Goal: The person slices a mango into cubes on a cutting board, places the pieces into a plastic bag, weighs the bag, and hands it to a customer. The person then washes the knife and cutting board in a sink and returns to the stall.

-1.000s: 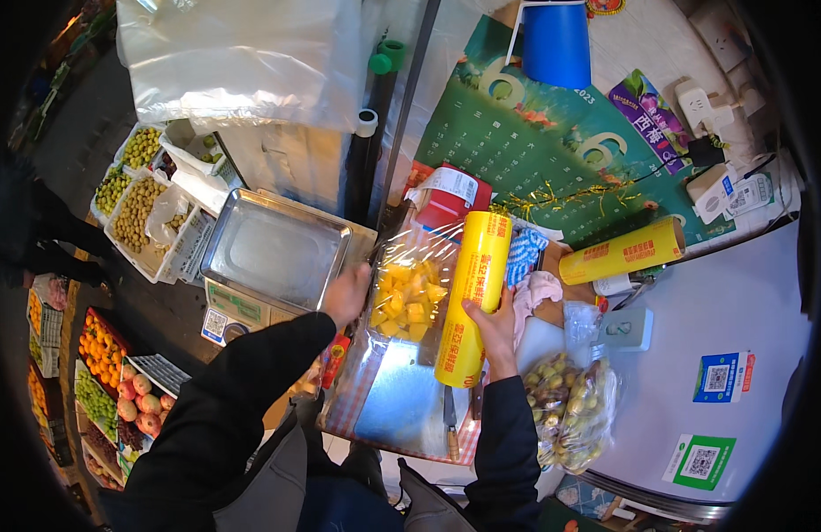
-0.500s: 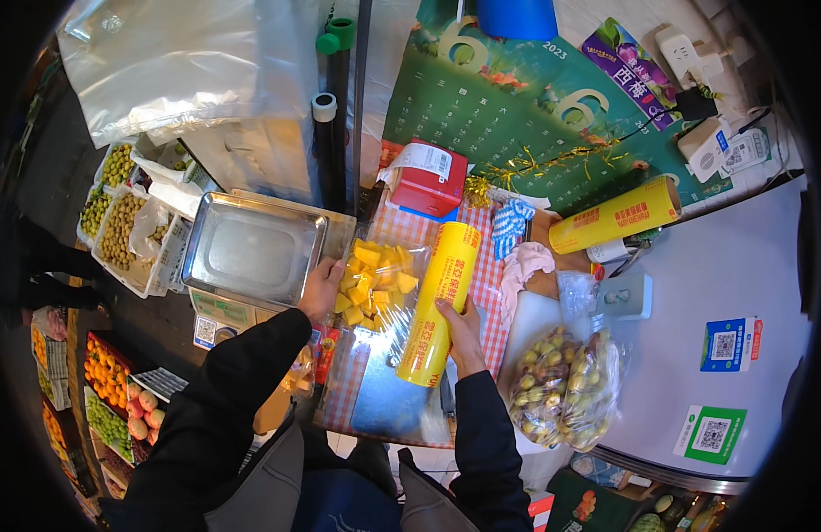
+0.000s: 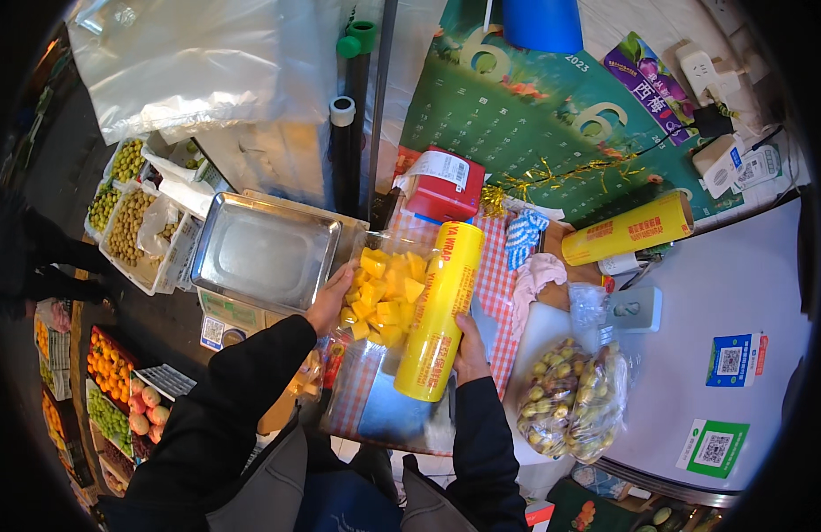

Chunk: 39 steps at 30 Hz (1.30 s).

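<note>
A clear pack of yellow mango cubes (image 3: 381, 297) is on the front of the checkered table. My left hand (image 3: 330, 301) grips its left edge, fingers partly hidden behind it. Close against the pack's right side stands a thick yellow roll of cling film (image 3: 441, 306), tilted, its top leaning away from me. The roll overlaps the pack's right edge. My right hand (image 3: 471, 348) is closed around the roll's lower right side, thumb on its face. Transparent film lies over the cubes and catches the light.
A metal scale tray (image 3: 267, 253) is left of the pack. Bagged brownish-green fruit (image 3: 552, 390) lies on the right. Behind are a red box (image 3: 446, 188), a pink cloth (image 3: 536, 279) and another yellow roll (image 3: 629, 232). Fruit crates (image 3: 144, 235) are at far left.
The roll has come left against the mango pack and turned about its length, with my right hand still on it. My left hand keeps its place on the pack's edge. The view has shifted slightly.
</note>
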### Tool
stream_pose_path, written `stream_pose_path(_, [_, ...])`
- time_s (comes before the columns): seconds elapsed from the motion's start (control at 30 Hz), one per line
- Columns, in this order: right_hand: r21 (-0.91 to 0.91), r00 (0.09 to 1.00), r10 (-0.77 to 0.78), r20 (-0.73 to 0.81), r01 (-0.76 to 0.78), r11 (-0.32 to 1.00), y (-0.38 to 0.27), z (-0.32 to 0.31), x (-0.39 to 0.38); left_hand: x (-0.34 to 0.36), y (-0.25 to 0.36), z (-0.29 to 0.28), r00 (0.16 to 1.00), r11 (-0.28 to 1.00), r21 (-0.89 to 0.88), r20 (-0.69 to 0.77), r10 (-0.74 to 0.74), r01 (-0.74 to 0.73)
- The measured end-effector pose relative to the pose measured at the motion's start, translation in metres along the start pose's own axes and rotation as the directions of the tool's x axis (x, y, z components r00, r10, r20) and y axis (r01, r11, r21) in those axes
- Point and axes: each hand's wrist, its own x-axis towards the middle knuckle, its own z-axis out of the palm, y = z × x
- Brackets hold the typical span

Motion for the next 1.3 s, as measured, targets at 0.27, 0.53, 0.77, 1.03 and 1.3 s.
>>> stream_pose_path(0.27, [0.229,0.977,0.106,0.185,-0.148,0.962,-0.018,0.017,-0.091,-0.088,0.027,0.041,0.924,0.83,-0.406,0.197,-0.329,0.382])
stream_pose_path(0.53, [-0.173,0.978,0.021,0.207,0.015,0.985,-0.055,0.052,-0.178,-0.159,0.005,0.079,0.91,0.832,-0.487,0.412,-0.05,0.266])
stream_pose_path(0.77, [-0.561,0.974,-0.179,0.141,0.228,0.796,-0.056,0.068,-0.229,-0.206,-0.011,0.114,0.963,0.919,-0.339,0.239,-0.124,0.202])
stream_pose_path(1.03, [-0.613,0.975,-0.206,0.09,0.217,0.76,-0.018,0.054,-0.261,-0.23,-0.027,0.138,0.865,0.788,-0.444,0.454,-0.212,0.426])
stream_pose_path(1.3, [-0.119,0.997,0.075,0.005,-0.074,0.99,0.043,0.017,-0.298,-0.251,-0.055,0.143,0.914,0.798,-0.445,0.19,-0.36,0.407])
